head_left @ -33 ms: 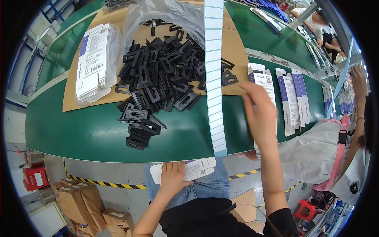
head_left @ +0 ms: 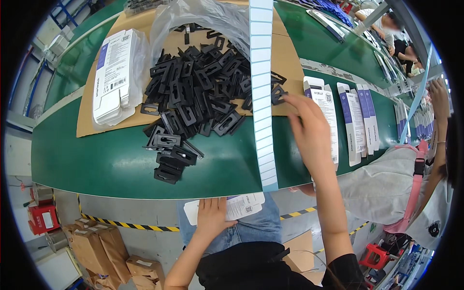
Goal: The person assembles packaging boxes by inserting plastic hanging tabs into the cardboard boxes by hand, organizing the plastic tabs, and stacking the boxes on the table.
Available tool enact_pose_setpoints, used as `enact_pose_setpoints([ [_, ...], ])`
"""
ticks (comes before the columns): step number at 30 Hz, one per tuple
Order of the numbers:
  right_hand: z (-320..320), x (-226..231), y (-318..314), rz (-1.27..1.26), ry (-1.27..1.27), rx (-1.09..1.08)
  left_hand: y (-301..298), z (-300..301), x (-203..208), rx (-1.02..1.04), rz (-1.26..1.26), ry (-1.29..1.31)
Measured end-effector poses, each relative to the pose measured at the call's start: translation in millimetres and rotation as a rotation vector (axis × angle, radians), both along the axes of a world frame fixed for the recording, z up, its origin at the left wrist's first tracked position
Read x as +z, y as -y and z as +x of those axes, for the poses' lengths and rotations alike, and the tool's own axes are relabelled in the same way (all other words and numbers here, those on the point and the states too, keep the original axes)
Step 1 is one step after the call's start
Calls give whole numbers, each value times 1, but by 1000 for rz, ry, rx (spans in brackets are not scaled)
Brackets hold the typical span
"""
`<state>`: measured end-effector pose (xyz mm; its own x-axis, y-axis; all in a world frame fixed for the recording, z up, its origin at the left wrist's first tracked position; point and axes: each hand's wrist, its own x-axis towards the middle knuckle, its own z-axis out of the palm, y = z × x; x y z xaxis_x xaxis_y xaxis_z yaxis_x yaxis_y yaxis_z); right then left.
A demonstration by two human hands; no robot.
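Note:
My left hand (head_left: pixel 211 217) lies flat, thumb spread, on a flat white-and-purple carton (head_left: pixel 245 207) across my lap, just under the table edge. My right hand (head_left: pixel 311 133) reaches over the table with fingers stretched and thumb apart. Its fingertips are at a loose black plastic insert (head_left: pixel 277 94) with a cut-out; whether they touch it I cannot tell. A long strip of pale blue labels (head_left: pixel 261 63) hangs between that piece and a big heap of similar black inserts (head_left: pixel 186 92). Right of the hand stands a white-and-purple box (head_left: pixel 332 116), partly hidden by my wrist.
Flat cartons (head_left: pixel 113 72) are stacked on brown cardboard (head_left: pixel 87 113) at the left. A clear plastic bag (head_left: pixel 203 17) lies behind the heap. More boxes (head_left: pixel 355 125) stand to the right, near a co-worker in grey (head_left: pixel 377 193). Paper sacks (head_left: pixel 96 251) stand on the floor.
My right hand has shifted slightly left, bringing its fingertips up to the loose black insert beside the label strip. My left hand has stayed on the carton.

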<state>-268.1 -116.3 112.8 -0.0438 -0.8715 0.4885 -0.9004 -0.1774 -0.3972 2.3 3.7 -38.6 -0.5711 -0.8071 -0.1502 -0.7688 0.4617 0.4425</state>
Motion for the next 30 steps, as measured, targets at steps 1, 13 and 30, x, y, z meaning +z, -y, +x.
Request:
enact_pose_setpoints([
  [1,2,-6,13,-31,-87,-51,1,-1,-1,-6,1,-2],
  [13,13,28,-75,92,371,-1,8,31,83,-78,54,-354],
  [30,50,14,-170,693,790,264,10,30,119,-45,-19,-194],
])
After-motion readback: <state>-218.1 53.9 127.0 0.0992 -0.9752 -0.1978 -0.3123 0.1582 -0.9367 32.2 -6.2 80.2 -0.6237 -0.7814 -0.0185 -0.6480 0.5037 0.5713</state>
